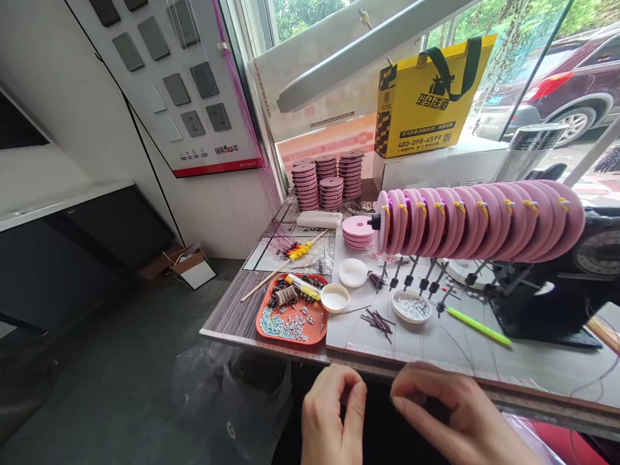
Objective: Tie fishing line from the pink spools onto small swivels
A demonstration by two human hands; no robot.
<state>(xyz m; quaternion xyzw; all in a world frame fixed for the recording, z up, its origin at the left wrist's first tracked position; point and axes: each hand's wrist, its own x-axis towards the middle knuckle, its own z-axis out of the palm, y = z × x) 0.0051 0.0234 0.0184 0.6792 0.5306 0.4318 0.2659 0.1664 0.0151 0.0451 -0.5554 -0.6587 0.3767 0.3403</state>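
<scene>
My left hand [325, 413] is in front of the table's near edge, thumb and fingertips pinched together. Beside it my right hand [458, 407] pinches in the same way, the two fingertip pairs a short gap apart. Whatever they grip is too fine to make out. Past the edge lie dark thin sticks [379, 324] and a round white dish [411, 307] of small clear pieces. A row of pink foam spools [455, 219] is mounted on a black machine [552, 290], with dark clips hanging below. An orange tray [317, 326] holds metal swivels, pale blue tubes and black parts.
A lime green stick [477, 327] lies right of the dish. Stacked pink spools [305, 187] stand at the back, near a yellow bag [431, 103] on a white box [436, 169]. A small cream bowl [334, 298] overlaps the tray's corner. Plastic bags hang below the table's left part.
</scene>
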